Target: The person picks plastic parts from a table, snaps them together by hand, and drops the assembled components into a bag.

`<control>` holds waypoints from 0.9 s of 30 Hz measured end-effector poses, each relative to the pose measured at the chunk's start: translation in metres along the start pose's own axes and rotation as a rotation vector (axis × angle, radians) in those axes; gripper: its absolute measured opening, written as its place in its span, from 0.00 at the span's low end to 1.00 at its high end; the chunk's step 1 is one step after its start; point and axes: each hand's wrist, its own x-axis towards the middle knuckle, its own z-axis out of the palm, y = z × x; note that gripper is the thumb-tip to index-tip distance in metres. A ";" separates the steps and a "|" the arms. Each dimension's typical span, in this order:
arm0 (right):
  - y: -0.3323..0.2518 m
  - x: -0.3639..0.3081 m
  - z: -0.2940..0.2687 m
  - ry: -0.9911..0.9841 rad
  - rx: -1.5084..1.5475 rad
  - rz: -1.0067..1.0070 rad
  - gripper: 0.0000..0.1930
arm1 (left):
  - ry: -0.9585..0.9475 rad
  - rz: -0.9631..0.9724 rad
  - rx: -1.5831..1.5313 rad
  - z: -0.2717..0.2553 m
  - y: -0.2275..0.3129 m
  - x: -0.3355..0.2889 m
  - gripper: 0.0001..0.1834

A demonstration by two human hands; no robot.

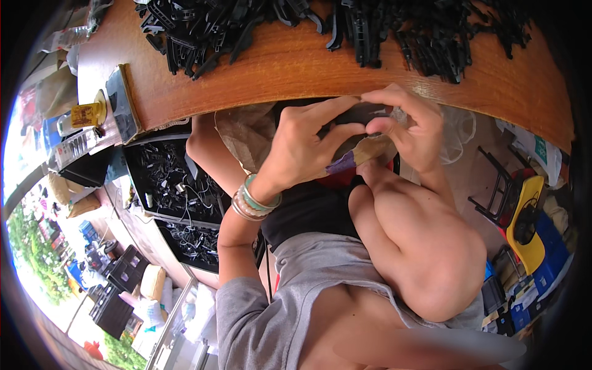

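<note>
While, in the head view, the left hand (305, 137) and right hand (419, 131) are held nearly fingertip to fingertip at the near edge of the table (290, 65), fingers curled narrow, whether anything is pinched cannot be told. Toward the far edge, black plastic parts (196, 38) are heaped: probably light, stiff, slick, best gripped mid-body.

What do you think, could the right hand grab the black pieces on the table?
Probably yes: only a strip of table seems to separate the right hand from the nearest black pieces.
</note>
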 end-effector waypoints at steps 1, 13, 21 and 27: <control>-0.003 0.002 -0.002 -0.055 -0.033 0.004 0.13 | -0.048 -0.051 0.005 -0.006 0.000 -0.001 0.18; 0.035 0.022 -0.015 0.329 -0.928 -0.151 0.08 | 0.106 0.557 0.861 -0.018 -0.040 0.082 0.11; 0.016 0.004 -0.013 0.398 0.045 0.118 0.05 | 0.008 0.550 0.775 -0.017 -0.039 0.049 0.10; 0.006 -0.001 -0.011 0.138 0.240 0.169 0.07 | 0.157 0.235 0.656 -0.012 -0.026 0.033 0.09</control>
